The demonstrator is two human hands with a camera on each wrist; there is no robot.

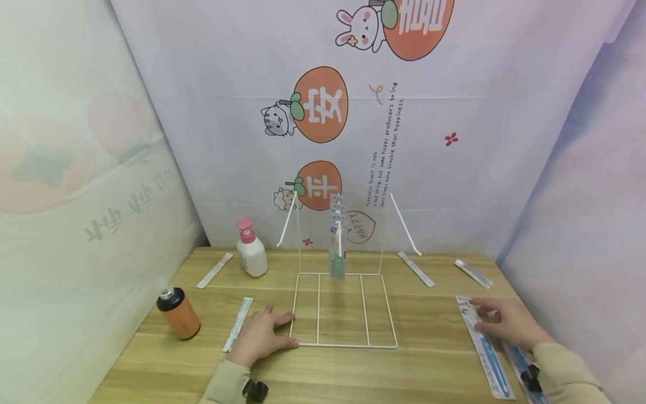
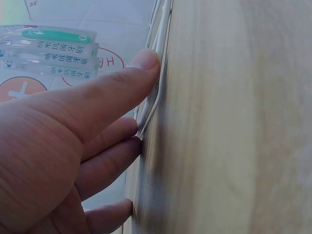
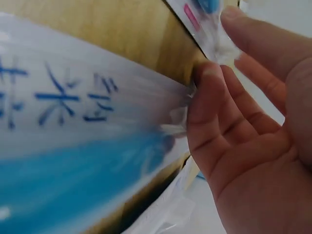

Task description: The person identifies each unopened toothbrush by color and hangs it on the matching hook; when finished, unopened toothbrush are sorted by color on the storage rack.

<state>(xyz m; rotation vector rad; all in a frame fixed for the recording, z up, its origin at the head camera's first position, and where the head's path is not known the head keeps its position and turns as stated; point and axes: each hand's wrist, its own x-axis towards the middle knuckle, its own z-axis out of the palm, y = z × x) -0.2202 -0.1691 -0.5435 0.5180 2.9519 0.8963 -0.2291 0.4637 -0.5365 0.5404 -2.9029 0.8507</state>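
Note:
In the head view my left hand [image 1: 262,334] rests at the front left corner of a white wire display rack [image 1: 348,345]. Its thumb touches the base wire and the fingers are spread, as the left wrist view also shows. Several packaged toothbrushes [image 1: 337,241] hang from the rack's middle hook; one has a green handle. My right hand [image 1: 510,322] is over two packaged toothbrushes on the table's right side. Its bent fingertips touch the top end of the blue packaged toothbrush [image 1: 487,353], thumb apart from the index finger. The other packaged toothbrush [image 1: 520,365] lies partly under the hand.
A white pump bottle [image 1: 253,258] with a pink top and an orange bottle [image 1: 180,317] stand on the left. Slim packets [image 1: 237,325] lie around the rack, and a white tube [image 1: 473,274] lies at back right. The rack's side hooks [image 1: 405,224] stick out forward.

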